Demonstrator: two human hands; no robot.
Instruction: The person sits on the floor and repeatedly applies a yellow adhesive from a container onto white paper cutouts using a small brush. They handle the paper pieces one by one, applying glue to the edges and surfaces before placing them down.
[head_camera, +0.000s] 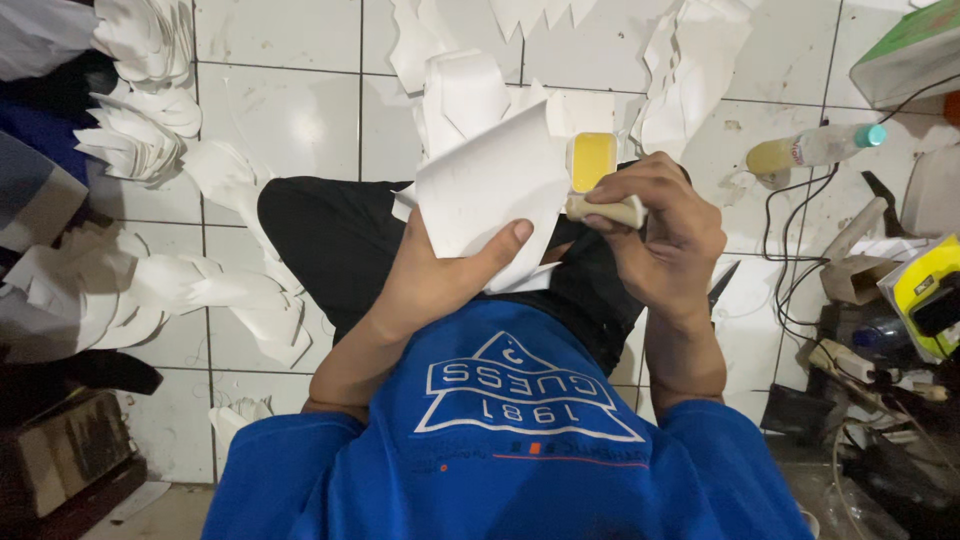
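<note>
Low in the frame, my blue shirt (520, 440) and black trousers (330, 240); I am seated on the white tiled floor (290, 120). At centre frame my left hand (440, 275) is closed on a white paper piece (495, 190), thumb pressed across its lower edge, the sheet curved upward and held over my lap. Just right of centre my right hand (665, 225) is closed around a small pale stick-like tool (608, 209), fingers curled narrow on it, its end touching or just beside the paper's right edge; which, I cannot tell. Directly above that tool sits a small tray of yellow paste (593, 160), at the edge of the paper piece, resting at my knee. Judgement on progress: this sheet is mid-treatment, with the tool at its edge; whether any paste is on it already cannot be read. Farther out, the left side of the frame holds several fanned stacks of white paper pieces (140, 140), and more lie loose along the upper centre (690, 70). Whether those are finished or waiting I cannot tell, so the done-to-left ratio stays open. At upper right lies a plastic bottle with a teal cap (815, 147); at the right edge, black cables (790, 260) and a yellow-and-black device (925, 290) among clutter.
</note>
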